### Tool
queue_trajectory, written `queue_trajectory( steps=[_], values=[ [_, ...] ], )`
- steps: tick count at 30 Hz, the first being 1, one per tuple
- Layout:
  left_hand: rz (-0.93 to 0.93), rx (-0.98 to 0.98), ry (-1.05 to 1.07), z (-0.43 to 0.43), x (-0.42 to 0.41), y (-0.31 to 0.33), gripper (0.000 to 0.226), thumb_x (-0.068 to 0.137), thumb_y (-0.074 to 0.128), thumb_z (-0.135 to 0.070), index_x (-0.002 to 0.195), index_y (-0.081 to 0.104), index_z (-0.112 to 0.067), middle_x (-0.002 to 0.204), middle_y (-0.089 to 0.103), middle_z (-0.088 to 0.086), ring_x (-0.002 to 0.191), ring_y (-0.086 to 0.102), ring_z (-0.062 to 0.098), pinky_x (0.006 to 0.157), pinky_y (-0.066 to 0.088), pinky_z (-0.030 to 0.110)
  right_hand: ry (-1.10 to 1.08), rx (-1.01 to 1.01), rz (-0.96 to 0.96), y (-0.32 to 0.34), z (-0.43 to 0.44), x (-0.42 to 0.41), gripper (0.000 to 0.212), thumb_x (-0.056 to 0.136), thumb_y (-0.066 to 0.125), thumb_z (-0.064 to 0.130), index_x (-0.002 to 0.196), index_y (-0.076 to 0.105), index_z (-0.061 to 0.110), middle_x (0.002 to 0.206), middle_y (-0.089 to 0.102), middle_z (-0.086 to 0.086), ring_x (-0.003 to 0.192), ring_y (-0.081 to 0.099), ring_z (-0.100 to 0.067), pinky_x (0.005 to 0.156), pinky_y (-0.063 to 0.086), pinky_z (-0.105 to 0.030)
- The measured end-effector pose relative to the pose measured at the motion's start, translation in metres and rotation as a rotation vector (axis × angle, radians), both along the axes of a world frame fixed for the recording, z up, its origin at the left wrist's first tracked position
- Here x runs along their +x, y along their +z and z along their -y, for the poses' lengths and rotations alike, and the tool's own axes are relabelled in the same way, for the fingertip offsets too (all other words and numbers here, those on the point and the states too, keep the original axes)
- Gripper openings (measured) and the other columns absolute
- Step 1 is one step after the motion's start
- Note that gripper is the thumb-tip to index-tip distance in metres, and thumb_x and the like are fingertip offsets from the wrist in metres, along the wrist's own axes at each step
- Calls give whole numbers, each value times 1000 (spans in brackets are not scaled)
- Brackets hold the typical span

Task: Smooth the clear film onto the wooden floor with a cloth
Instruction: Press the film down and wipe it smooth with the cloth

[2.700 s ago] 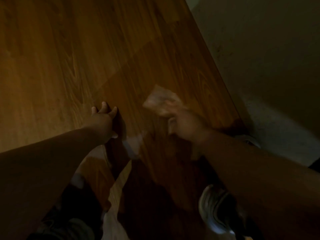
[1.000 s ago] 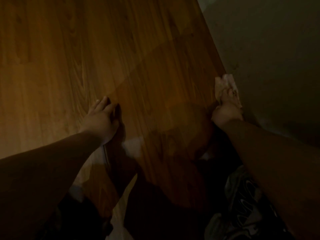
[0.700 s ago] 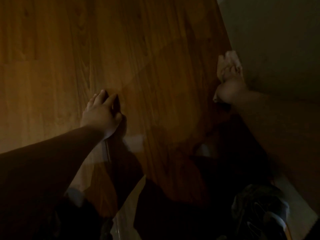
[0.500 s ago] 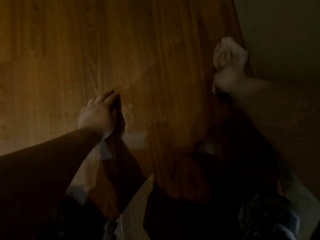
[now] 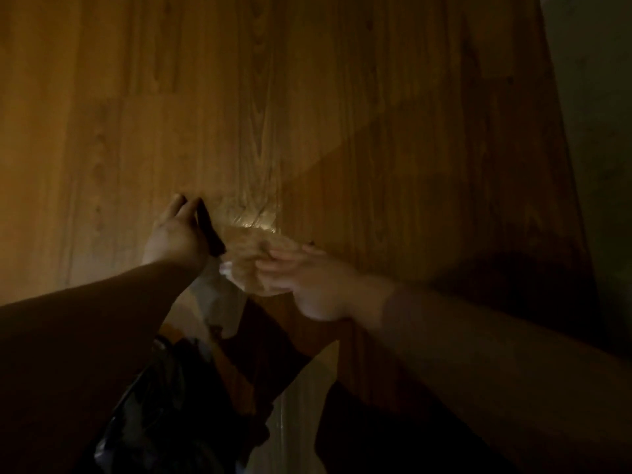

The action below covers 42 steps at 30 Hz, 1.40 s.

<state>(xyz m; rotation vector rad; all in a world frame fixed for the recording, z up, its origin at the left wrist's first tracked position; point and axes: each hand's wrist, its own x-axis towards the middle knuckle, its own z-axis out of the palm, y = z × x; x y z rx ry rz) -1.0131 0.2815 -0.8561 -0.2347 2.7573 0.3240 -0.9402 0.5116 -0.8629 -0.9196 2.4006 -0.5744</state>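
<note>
— Wooden floor (image 5: 171, 97) fills most of the view, warm light on the left, dark twd the wall (image 5: 602, 131) on the right. Where's the film?
— Clear film (image 5: 393, 200) covers the right part of the floor; its edge runs diagonally from mid-scene to the far right. It's wrinkled & glinting just beyond the hands
— Left hand (image 5: 174, 234)?
— Fingers (image 5: 181, 203) stretched out, tips on the floor just left of the wrinkles, gripping nothing
— Right hand (image 5: 307, 285)?
— Blurred. Its fingers (image 5: 273, 266) point left onto a crumpled beige cloth (image 5: 248, 249), which sits on the film just right of the left hand. Can't tell if they curl round it or lie flat
— Anything else?
— Pale sheet (image 5: 215, 302) lies loose btw the forearms, & a dark glossy thing (image 5: 160, 405) is at the near left, too dim to identify
</note>
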Motion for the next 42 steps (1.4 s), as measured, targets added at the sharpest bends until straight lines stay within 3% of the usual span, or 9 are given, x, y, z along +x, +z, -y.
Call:
queue_trajectory(
  steps=[4, 9, 11, 16, 21, 26, 32, 36, 42],
  values=[
    [15, 41, 48, -8, 5, -6, 53, 98, 40, -16, 149, 30, -23, 160, 15, 4, 145, 19, 26, 116, 25, 39, -429, -91, 3, 4, -52, -53, 52, 80, 64, 8, 131, 54, 9, 140, 46, -14, 129, 40, -34, 107, 30, -44],
    [101, 55, -42, 2, -1, -5, 64, 94, 44, -7, 152, 23, -23, 161, 6, 6, 148, 7, 21, 119, 17, 35, -936, -23, 342, 4, -108, -98, 92, 77, 63, -1, 151, 18, 29, 155, 28, -6, 137, 33, -34, 109, 32, -54],
    [129, 103, -46, 7, -3, -3, 65, 94, 44, -3, 152, 23, -22, 161, 5, 5, 148, 5, 20, 119, 15, 33, -748, 71, 282, 15, -79, -92, 99, 75, 62, -10, 151, 15, 31, 157, 21, -8, 136, 33, -37, 104, 36, -55],
    [207, 375, 110, 2, -9, 18, 44, 101, 38, -1, 144, 39, -7, 158, 17, 13, 144, 21, 26, 112, 27, 29, -87, 92, 211, 25, 46, -20, 68, 93, 46, 9, 151, 18, 32, 160, -4, 4, 146, -8, -21, 114, -6, -49],
    [210, 636, 423, 0, -3, 48, 44, 95, 41, 8, 133, 55, -9, 135, 52, 8, 97, 57, 13, 67, 50, 18, 200, 192, 101, 15, 84, 28, 64, 93, 51, 22, 149, 22, 32, 160, 3, 9, 147, 0, -17, 118, 8, -46],
    [247, 727, 500, 2, 16, 52, 43, 96, 37, 12, 133, 52, -4, 122, 49, 3, 73, 50, -2, 44, 43, 5, -437, 190, 152, 21, 24, -8, 42, 89, 59, 23, 129, 56, 10, 141, 46, -11, 130, 41, -29, 103, 35, -36],
    [281, 441, 196, 8, 21, 45, 35, 98, 45, -8, 131, 56, -12, 151, 36, 10, 135, 39, 25, 103, 40, 31, -1000, 23, 234, 28, -7, -3, 62, 87, 59, 7, 144, 36, 15, 119, 63, -14, 108, 59, -29, 91, 47, -33],
    [368, 462, 124, -2, 29, 57, 35, 98, 49, -16, 133, 55, -14, 133, 54, 8, 107, 55, 19, 70, 45, 18, -875, -234, 408, 39, 50, 32, 45, 89, 51, -5, 133, 51, 4, 133, 53, -14, 117, 52, -18, 80, 34, -3],
    [684, 918, 488, -28, 53, 89, 19, 97, 51, -28, 106, 56, -12, 93, 57, 9, 70, 56, 16, 49, 48, 19, -1214, -567, 792, 69, 59, 28, 27, 85, 65, 6, 107, 56, 18, 115, 63, -13, 96, 63, -24, 79, 54, -40]
  ],
)
